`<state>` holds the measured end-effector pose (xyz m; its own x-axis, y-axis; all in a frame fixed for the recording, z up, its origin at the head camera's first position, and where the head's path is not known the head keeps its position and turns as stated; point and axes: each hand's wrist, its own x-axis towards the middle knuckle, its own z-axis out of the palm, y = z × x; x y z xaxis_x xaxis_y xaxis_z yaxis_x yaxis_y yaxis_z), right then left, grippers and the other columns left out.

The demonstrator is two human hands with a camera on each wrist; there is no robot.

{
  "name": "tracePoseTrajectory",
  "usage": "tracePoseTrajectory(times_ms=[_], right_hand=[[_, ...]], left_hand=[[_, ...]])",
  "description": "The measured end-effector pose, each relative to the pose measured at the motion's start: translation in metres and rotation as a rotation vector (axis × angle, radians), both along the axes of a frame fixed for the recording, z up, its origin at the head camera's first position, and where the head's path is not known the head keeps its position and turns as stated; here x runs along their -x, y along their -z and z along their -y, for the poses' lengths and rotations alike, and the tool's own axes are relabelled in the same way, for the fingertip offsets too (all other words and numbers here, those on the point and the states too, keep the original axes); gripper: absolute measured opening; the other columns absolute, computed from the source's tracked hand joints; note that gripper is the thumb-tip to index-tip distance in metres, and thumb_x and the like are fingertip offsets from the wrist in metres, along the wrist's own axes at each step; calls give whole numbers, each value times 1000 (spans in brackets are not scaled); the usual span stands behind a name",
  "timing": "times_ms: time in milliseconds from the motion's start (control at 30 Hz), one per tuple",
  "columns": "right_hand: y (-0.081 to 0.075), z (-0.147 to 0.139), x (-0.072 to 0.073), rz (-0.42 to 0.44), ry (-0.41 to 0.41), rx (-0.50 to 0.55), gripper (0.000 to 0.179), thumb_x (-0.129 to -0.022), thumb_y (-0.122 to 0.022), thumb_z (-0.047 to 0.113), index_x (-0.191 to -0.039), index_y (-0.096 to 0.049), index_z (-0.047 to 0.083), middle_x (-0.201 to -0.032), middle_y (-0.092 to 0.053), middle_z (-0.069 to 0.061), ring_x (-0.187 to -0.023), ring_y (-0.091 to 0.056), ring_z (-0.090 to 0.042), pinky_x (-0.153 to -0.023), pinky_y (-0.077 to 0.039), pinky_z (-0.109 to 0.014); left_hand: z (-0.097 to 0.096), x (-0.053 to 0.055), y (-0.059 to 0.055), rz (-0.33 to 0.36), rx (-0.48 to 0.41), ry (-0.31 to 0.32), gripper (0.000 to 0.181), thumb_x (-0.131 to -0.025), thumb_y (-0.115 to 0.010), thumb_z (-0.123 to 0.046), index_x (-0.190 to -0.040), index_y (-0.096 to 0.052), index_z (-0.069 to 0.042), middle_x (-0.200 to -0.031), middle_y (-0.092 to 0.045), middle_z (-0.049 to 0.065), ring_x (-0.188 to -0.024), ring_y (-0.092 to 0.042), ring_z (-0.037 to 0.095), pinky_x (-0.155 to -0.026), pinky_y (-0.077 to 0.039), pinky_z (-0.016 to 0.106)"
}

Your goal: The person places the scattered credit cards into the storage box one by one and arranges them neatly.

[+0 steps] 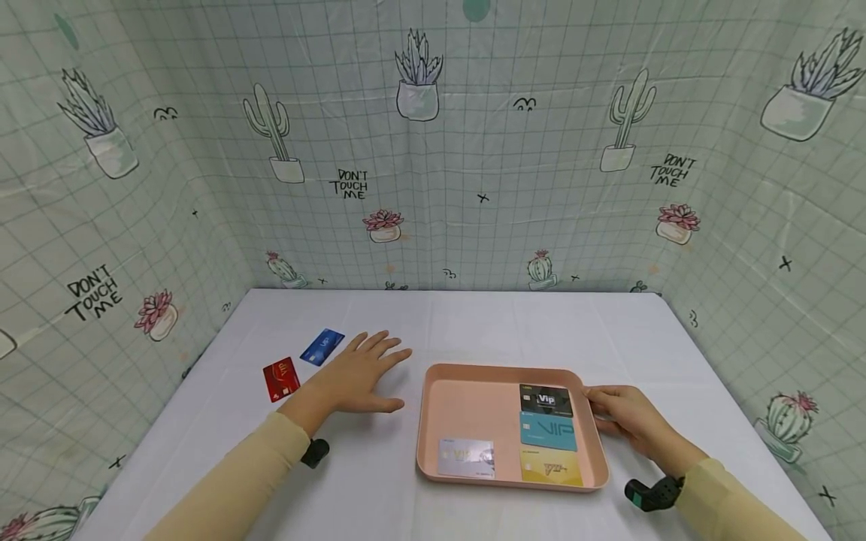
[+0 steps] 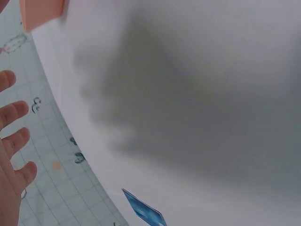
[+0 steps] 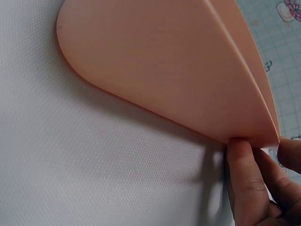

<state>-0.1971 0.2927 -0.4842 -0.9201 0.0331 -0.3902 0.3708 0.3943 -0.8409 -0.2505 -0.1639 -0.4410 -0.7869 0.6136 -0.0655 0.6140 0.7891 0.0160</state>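
A pink tray lies on the white table with a black VIP card, a teal card and a yellow card stacked in a column along its right side. At its lower left sits a silver card. My right hand holds the tray's right edge; in the right wrist view, fingertips press the outer wall and the thumb meets the rim. Left of the tray, my left hand hovers over the table with fingers spread, holding nothing.
On the table's left side lie a blue card and a red card, both close to the left hand and wrist. A patterned cloth with cactus prints hangs behind and around the table.
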Motion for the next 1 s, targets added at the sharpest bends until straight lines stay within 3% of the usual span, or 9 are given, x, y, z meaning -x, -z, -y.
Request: tracePoseTrajectory(times_ms=[333,500,767,1000], right_hand=[[-1,1,0,2,-3,-1,58,-109,-49,30,-145,-46,-16,-147,-49,-35,-117,-67,-26,-81,-61,-27],[-1,1,-1,1,0,-8,58,-109,-49,30,-145,-46,-16,-147,-49,-35,-115,-67,-24,-80,-61,-27],[-2,1,-2,3,5,-11,59,-109,-50,31,-145,-46,-16,-147,-49,-35,-109,-68,-18,-79,-60,-26],[-3,1,-2,-4,2,-7,59,-109,-50,31,-144,-47,-16,-146,-50,-35,-110,-67,-19,-79,-61,-26]], left_hand=[[33,6,13,59,6,-84,86,-90,-64,-64,-161,-38,-21,-166,-36,13,-156,-23,40,-124,-18,65],[46,6,17,88,-2,-123,87,-90,-65,-64,-161,-38,-20,-165,-35,15,-156,-23,42,-123,-18,66],[72,9,26,56,-21,-150,87,-91,-65,-62,-161,-37,-18,-162,-39,18,-153,-29,45,-121,-21,68],[95,6,24,72,-25,-205,89,-91,-68,-58,-160,-36,-11,-159,-41,25,-150,-30,52,-116,-24,73]])
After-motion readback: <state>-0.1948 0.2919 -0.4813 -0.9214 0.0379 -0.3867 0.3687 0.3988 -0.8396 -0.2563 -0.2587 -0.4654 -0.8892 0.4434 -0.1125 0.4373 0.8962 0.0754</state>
